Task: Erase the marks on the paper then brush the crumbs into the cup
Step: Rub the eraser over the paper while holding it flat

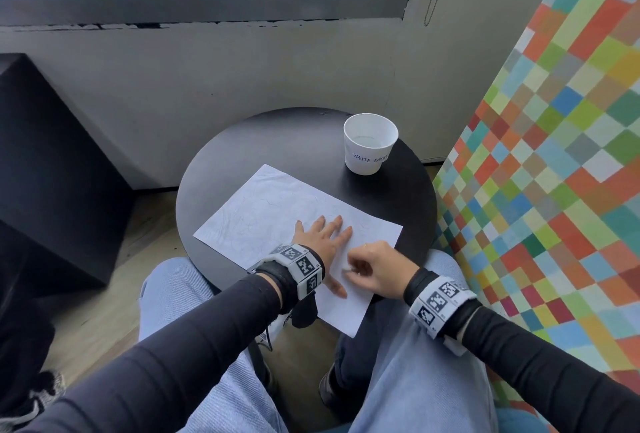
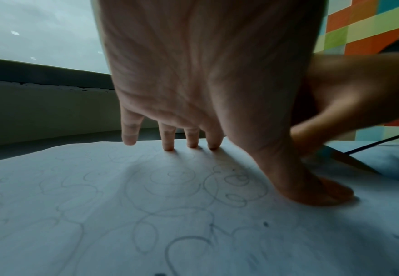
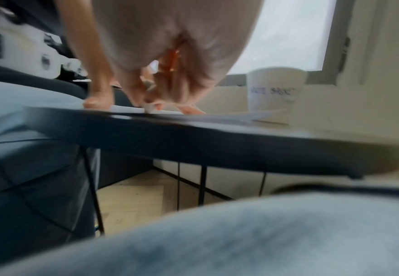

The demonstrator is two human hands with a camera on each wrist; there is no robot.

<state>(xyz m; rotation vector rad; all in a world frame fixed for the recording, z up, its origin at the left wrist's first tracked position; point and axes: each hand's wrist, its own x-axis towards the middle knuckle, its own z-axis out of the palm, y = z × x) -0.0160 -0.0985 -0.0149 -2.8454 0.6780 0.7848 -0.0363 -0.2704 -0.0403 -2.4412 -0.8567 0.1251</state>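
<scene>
The left hand (image 1: 320, 235) is lying flat on the paper (image 1: 263, 211), fingers straight and spread, their tips and the thumb pressing the sheet down; in the left wrist view the fingertips (image 2: 169, 145) are touching the sheet. The right hand (image 1: 377, 270) is sitting just right of it at lower centre of the head view, fingers curled and pinching a small white eraser (image 1: 347, 270) against the paper near its bottom right part. In the right wrist view, which is blurred, the eraser (image 3: 149, 108) is showing as a pale stub under the fingertips.

The paper is lying slantwise across the round black table (image 1: 263, 148), its lower corner hanging past the table edge over the person's lap. It is looking creased and is carrying faint grey pencil loops, spirals and scribbles (image 2: 170, 186), seen best in the left wrist view, along with a few dark specks.

The white paper cup (image 1: 370, 143) is standing upright at the table's upper right, well apart from the hands and off the paper, with "WASTE BASKE" handwritten on its side. A multicoloured checkered panel (image 1: 554, 155) is filling the right of the frame.
</scene>
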